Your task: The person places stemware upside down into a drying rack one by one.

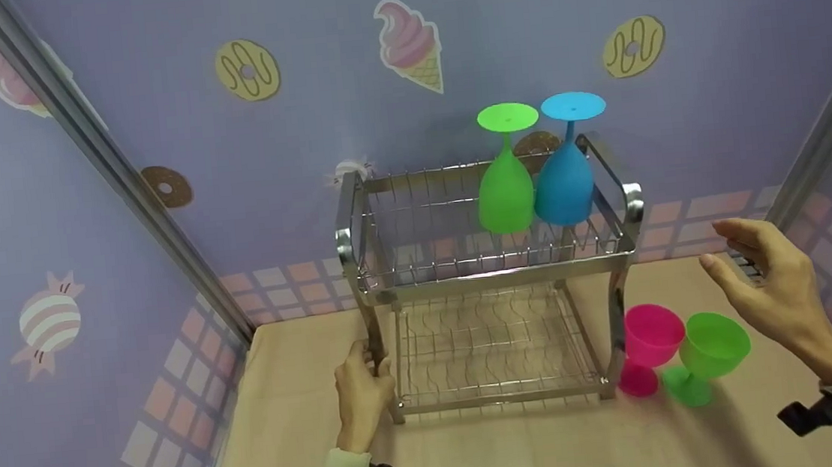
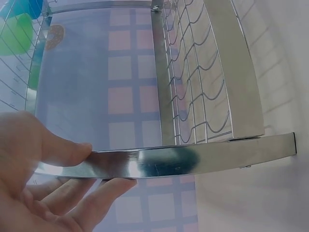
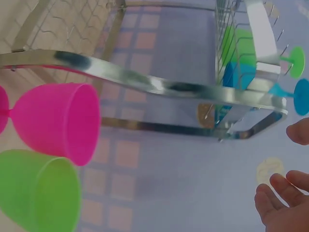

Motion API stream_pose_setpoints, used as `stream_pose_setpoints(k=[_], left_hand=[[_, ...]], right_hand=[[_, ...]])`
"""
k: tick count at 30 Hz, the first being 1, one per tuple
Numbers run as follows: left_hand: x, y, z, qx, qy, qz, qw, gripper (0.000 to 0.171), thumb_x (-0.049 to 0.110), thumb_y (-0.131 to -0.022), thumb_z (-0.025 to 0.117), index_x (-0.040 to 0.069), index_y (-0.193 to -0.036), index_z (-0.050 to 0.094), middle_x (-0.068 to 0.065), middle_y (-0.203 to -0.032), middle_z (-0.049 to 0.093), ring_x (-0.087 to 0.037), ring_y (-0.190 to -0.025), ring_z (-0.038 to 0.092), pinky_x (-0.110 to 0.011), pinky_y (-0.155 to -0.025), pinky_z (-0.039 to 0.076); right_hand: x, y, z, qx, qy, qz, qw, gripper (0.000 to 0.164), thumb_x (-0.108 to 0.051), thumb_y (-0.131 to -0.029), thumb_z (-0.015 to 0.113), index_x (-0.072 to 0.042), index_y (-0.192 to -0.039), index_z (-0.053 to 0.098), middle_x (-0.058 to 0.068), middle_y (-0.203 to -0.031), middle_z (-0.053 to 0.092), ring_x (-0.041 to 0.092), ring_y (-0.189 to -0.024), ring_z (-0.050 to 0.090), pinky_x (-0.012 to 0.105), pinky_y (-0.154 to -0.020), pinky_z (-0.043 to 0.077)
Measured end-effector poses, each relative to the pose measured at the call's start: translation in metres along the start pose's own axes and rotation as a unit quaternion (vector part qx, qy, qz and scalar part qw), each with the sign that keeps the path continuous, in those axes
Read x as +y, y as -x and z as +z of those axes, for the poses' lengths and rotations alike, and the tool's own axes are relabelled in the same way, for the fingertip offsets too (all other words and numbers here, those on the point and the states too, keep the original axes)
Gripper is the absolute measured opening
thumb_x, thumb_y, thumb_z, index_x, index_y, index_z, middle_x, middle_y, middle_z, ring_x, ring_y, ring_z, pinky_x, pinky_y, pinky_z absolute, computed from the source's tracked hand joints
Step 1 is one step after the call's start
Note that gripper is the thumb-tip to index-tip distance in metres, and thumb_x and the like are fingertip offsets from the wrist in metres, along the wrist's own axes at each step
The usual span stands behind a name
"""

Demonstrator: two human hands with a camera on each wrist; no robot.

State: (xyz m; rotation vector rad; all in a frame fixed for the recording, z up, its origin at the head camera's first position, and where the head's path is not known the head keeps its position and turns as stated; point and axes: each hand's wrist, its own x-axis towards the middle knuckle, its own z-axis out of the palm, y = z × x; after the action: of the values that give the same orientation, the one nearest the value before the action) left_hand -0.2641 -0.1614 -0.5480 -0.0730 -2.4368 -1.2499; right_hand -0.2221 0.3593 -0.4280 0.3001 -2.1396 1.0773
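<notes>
My left hand (image 1: 364, 393) grips the front left leg of a two-tier metal dish rack (image 1: 496, 284), thumb on one side and fingers on the other in the left wrist view. On the right, my right hand (image 1: 776, 291) hangs in the air with nothing in it, thumb and fingers apart. Upside down on the rack's upper tier stand a green goblet (image 1: 506, 197) and a blue goblet (image 1: 564, 189), side by side at the right. Below my right hand, a pink goblet (image 1: 653, 339) and another green goblet (image 1: 714, 347) stand upright beside the rack's right leg.
The rack's lower tier (image 1: 494, 347) is a wavy wire shelf near the tabletop (image 1: 525, 450). Purple walls (image 1: 325, 61) with sweets printed on them enclose the table at the back and sides. Metal posts (image 1: 133, 183) mark the corners.
</notes>
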Motion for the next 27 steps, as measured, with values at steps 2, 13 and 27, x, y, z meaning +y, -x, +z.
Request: stream_pose_setpoints(k=[2,13,27], left_hand=[[0.0,0.0,0.0,0.002,0.004,0.0,1.0,0.034,-0.01,-0.091,0.076,-0.012,-0.124,0.065,-0.034,-0.109,0.075,-0.046,-0.092,0.079,-0.052,-0.076,0.069],[-0.006,0.0,-0.004,-0.013,0.026,-0.004,0.9996,0.037,-0.009,-0.093,0.076,-0.008,-0.128,0.066,-0.031,-0.115,0.075,-0.045,-0.098,0.079,-0.049,-0.08,0.069],[-0.008,-0.001,-0.005,-0.018,0.034,-0.006,0.9992,0.037,-0.006,-0.093,0.076,-0.013,-0.128,0.064,-0.036,-0.117,0.073,-0.049,-0.102,0.077,-0.05,-0.084,0.069]], right_hand=[[0.01,0.009,-0.003,0.003,-0.003,0.018,1.0,0.049,0.01,-0.092,0.075,0.007,-0.139,0.061,-0.012,-0.132,0.062,-0.009,-0.125,0.058,0.004,-0.109,0.043],[0.07,0.069,-0.009,0.007,0.008,0.123,0.992,0.057,-0.002,-0.096,0.078,0.002,-0.148,0.054,-0.029,-0.13,0.056,-0.015,-0.121,0.053,-0.001,-0.105,0.042],[0.117,0.129,-0.011,-0.045,-0.012,0.234,0.971,0.08,-0.013,-0.097,0.081,-0.01,-0.164,0.037,-0.01,-0.149,0.048,-0.012,-0.127,0.045,-0.001,-0.105,0.04]])
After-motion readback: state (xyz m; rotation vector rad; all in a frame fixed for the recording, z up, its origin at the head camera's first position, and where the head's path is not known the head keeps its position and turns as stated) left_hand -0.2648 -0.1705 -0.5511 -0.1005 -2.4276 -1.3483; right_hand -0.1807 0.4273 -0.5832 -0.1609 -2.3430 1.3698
